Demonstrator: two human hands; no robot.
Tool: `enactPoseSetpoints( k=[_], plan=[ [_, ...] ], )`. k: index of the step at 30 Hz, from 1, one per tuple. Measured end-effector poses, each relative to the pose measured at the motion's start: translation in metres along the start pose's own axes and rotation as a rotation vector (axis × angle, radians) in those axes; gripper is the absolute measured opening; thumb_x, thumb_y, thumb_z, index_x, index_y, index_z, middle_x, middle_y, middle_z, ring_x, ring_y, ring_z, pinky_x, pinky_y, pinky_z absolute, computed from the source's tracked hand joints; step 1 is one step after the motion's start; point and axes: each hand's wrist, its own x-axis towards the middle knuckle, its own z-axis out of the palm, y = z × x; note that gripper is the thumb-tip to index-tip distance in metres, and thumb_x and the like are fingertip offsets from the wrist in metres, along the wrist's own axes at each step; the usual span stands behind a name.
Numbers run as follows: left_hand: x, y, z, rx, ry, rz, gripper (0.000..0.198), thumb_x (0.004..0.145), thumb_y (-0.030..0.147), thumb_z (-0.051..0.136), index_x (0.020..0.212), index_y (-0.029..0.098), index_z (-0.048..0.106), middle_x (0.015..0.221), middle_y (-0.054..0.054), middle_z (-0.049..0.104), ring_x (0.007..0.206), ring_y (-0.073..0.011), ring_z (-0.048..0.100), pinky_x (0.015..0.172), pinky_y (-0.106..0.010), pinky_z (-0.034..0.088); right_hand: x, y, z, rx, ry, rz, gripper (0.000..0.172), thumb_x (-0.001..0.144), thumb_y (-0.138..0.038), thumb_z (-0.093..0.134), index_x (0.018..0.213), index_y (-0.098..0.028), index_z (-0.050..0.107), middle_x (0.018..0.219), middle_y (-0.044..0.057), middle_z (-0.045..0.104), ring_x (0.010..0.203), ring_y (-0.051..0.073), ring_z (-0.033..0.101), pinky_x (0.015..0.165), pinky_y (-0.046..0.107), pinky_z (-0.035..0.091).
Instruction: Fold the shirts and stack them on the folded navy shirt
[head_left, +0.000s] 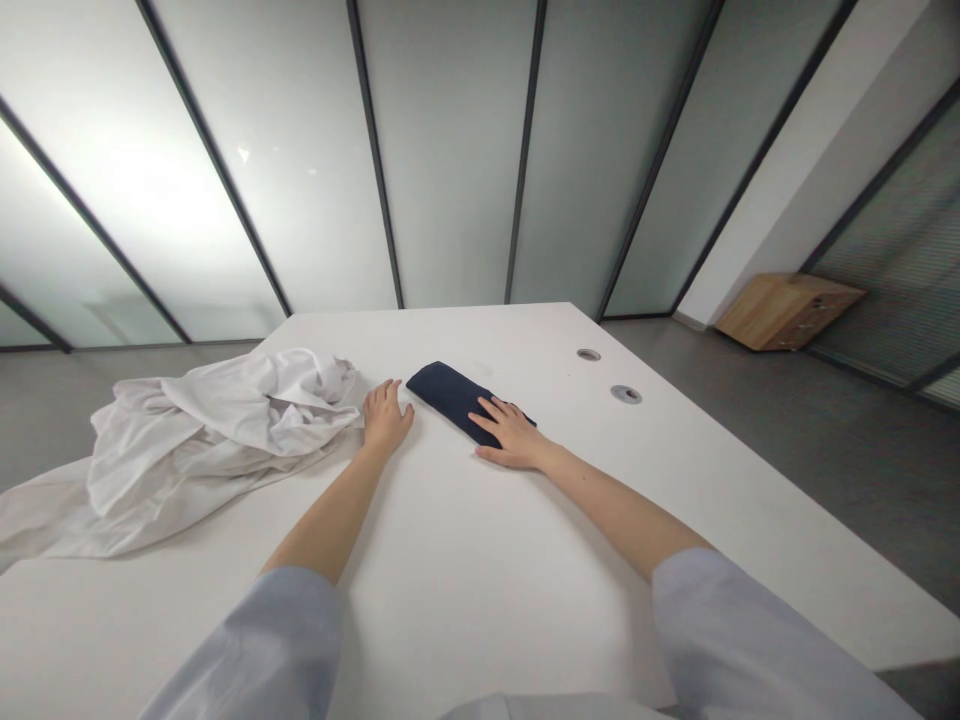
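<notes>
A dark navy bundle of folded cloth (450, 391) lies at a slant on the white table (457, 580). Across its right end rests my right hand (511, 436), fingers spread and palm down. My left hand (386, 415) is on the tabletop just left of the cloth's far end, its fingers a little apart and nothing in them. Close beside that hand, a large crumpled white cloth (225, 420) spreads over the left side of the table. What kind of item the navy cloth is cannot be made out.
Two round cable holes (626, 394) are set in the tabletop at the right. Beyond the table stand frosted glass panels (450, 150) with dark frames. A wooden cabinet (787, 311) is on the grey floor at the far right.
</notes>
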Motion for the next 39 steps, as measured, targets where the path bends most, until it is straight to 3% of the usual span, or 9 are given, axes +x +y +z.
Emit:
enactPoseSetpoints(
  k=[3, 8, 15, 19, 23, 26, 31, 39],
  plan=[
    [0.000, -0.001, 0.002, 0.003, -0.026, 0.003, 0.052, 0.082, 0.028, 0.051, 0.132, 0.016, 0.047, 0.136, -0.016, 0.050, 0.126, -0.0308, 0.043, 0.107, -0.045, 0.031, 0.003, -0.002, 0.012, 0.006, -0.079, 0.042, 0.061, 0.089, -0.057, 0.046, 0.144, -0.032, 0.040, 0.156, 0.005, 0.026, 0.142, 0.034, 0.020, 0.111, 0.053, 0.024],
    [0.001, -0.007, 0.003, 0.021, -0.047, -0.022, 0.050, 0.081, 0.028, 0.052, 0.130, 0.017, 0.049, 0.134, -0.014, 0.052, 0.124, -0.0303, 0.045, 0.106, -0.044, 0.033, 0.003, 0.016, 0.018, 0.000, -0.047, 0.182, 0.056, 0.091, -0.051, 0.044, 0.144, -0.033, 0.040, 0.155, 0.003, 0.028, 0.142, 0.034, 0.020, 0.110, 0.054, 0.027],
    [0.002, -0.009, 0.005, 0.050, -0.226, 0.022, 0.034, 0.083, 0.031, 0.049, 0.112, 0.019, 0.062, 0.116, -0.013, 0.064, 0.114, -0.0290, 0.053, 0.105, -0.044, 0.033, -0.032, 0.103, -0.003, -0.068, -0.018, 0.521, 0.057, 0.089, -0.049, 0.046, 0.142, -0.028, 0.044, 0.153, 0.008, 0.032, 0.140, 0.037, 0.023, 0.105, 0.060, 0.031],
    [0.001, -0.006, 0.005, 0.028, -0.248, 0.070, 0.034, 0.084, 0.031, 0.049, 0.111, 0.017, 0.063, 0.118, -0.014, 0.063, 0.116, -0.0292, 0.054, 0.109, -0.045, 0.028, -0.065, 0.150, -0.023, -0.194, -0.011, 0.691, 0.056, 0.090, -0.049, 0.043, 0.141, -0.025, 0.047, 0.150, 0.011, 0.037, 0.138, 0.037, 0.029, 0.106, 0.058, 0.029],
    [0.000, -0.005, 0.004, 0.043, -0.252, 0.082, 0.035, 0.084, 0.031, 0.048, 0.112, 0.016, 0.064, 0.118, -0.014, 0.064, 0.115, -0.0284, 0.054, 0.109, -0.045, 0.027, -0.094, 0.177, -0.039, -0.301, -0.010, 0.882, 0.055, 0.091, -0.050, 0.038, 0.138, -0.024, 0.051, 0.148, 0.013, 0.040, 0.135, 0.038, 0.032, 0.107, 0.058, 0.026],
    [0.000, -0.005, 0.003, 0.057, -0.259, 0.085, 0.035, 0.084, 0.031, 0.048, 0.111, 0.016, 0.064, 0.117, -0.014, 0.064, 0.115, -0.0275, 0.055, 0.108, -0.043, 0.030, -0.107, 0.188, -0.045, -0.276, -0.019, 0.970, 0.053, 0.093, -0.047, 0.035, 0.140, -0.026, 0.049, 0.149, 0.012, 0.039, 0.133, 0.037, 0.035, 0.105, 0.058, 0.029],
    [0.000, -0.003, 0.001, 0.094, -0.285, 0.068, 0.036, 0.085, 0.031, 0.047, 0.113, 0.016, 0.063, 0.119, -0.012, 0.064, 0.114, -0.0266, 0.055, 0.106, -0.042, 0.033, -0.112, 0.192, -0.040, -0.246, -0.003, 0.987, 0.053, 0.092, -0.045, 0.034, 0.140, -0.027, 0.048, 0.149, 0.011, 0.038, 0.133, 0.037, 0.034, 0.103, 0.059, 0.032],
    [0.000, -0.004, 0.005, 0.078, -0.323, 0.105, 0.034, 0.086, 0.030, 0.046, 0.112, 0.016, 0.063, 0.118, -0.011, 0.063, 0.110, -0.0257, 0.056, 0.098, -0.038, 0.041, -0.112, 0.200, -0.033, -0.220, 0.182, 0.992, 0.049, 0.086, -0.046, 0.046, 0.125, -0.022, 0.063, 0.139, 0.013, 0.051, 0.128, 0.038, 0.040, 0.101, 0.059, 0.034]
  ],
)
